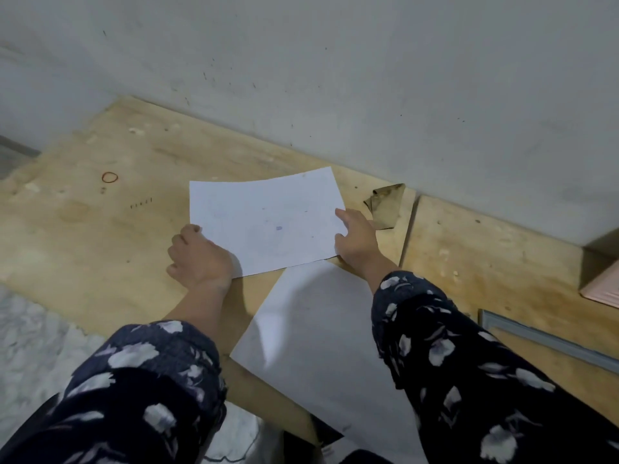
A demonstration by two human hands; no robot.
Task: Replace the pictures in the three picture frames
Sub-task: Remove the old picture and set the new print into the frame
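Gripping a white sheet (pixel 264 219) by opposite edges, both hands (pixel 201 259) (pixel 356 237) reach forward.

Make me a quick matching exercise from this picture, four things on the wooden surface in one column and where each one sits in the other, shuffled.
Things:
1. rubber band
2. sheet of paper
3. folded brown scrap
4. pink item

Places:
A. at the right edge of the view
B. by the wall, just beyond the right hand
C. held at its sides by both hands
D. alone, far left

Pairs: 1-D, 2-C, 3-B, 4-A
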